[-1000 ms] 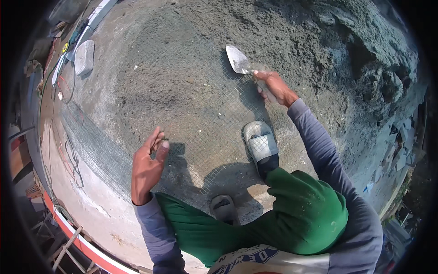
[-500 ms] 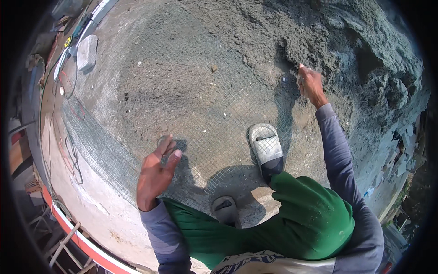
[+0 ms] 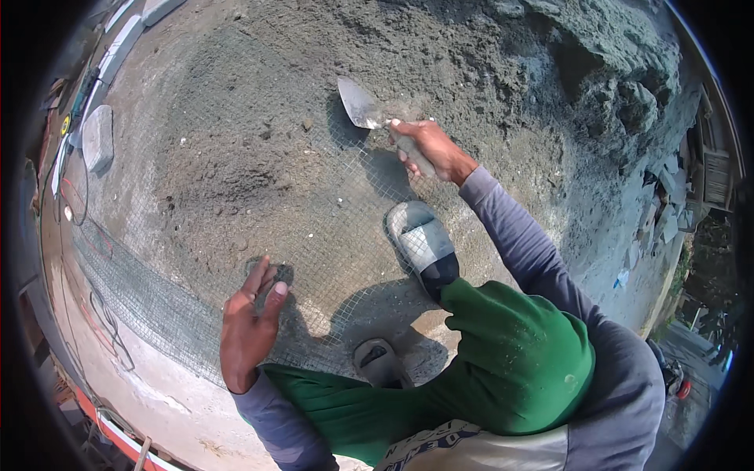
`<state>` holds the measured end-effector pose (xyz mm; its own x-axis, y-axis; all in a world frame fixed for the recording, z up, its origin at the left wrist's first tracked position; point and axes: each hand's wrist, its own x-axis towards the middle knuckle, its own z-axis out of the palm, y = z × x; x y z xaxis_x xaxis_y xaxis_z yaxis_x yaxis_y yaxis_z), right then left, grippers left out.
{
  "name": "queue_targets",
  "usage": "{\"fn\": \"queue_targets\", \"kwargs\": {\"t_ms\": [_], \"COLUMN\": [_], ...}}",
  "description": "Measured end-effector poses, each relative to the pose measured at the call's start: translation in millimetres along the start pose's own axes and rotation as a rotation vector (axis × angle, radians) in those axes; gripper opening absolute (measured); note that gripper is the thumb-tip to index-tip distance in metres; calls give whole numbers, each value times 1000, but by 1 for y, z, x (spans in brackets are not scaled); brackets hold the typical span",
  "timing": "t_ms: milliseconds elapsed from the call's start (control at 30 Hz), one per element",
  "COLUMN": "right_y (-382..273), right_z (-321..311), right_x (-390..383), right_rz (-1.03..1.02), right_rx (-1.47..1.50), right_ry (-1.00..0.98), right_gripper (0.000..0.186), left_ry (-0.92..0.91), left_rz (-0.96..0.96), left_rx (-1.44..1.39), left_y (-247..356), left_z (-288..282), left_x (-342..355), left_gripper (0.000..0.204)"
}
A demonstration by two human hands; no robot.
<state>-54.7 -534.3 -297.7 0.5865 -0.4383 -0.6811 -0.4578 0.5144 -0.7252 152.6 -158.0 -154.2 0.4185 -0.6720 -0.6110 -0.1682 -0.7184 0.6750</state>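
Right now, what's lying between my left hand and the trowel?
The head view shows wire mesh partly covered by gritty sand, between your left hand and the trowel in your right hand.

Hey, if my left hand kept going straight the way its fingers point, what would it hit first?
Probably the grey sandy mix ahead of your left hand, though the hand's height above it is unclear.

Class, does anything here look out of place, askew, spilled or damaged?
Nothing looks clearly damaged. The mesh looks uneven, though: its grid shows near the right slipper but fades under rough grey grit higher in the picture.
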Motion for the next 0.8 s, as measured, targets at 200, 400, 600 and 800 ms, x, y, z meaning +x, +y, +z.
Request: {"fn": "queue_targets", "kwargs": {"t_ms": [200,400,600,800], "right_y": [66,43,36,20], "right_z": [-168,-188,-103,35], "right_x": [-58,-42,-44,-20], "right_rz": [47,27,-117,-347], "right_rx": [25,-146,-345,-658], "right_ry": [482,673,539,188], "right_gripper": [38,43,57,56], "left_ry": [6,-19,-13,8], "left_rz": [-3,67,110,90], "left_rx": [102,105,161,154], "left_y": [15,19,11,-3], "left_z": [7,10,8,6], "left_x": [0,-8,-9,-4], "left_gripper": [60,68,66,66]}}
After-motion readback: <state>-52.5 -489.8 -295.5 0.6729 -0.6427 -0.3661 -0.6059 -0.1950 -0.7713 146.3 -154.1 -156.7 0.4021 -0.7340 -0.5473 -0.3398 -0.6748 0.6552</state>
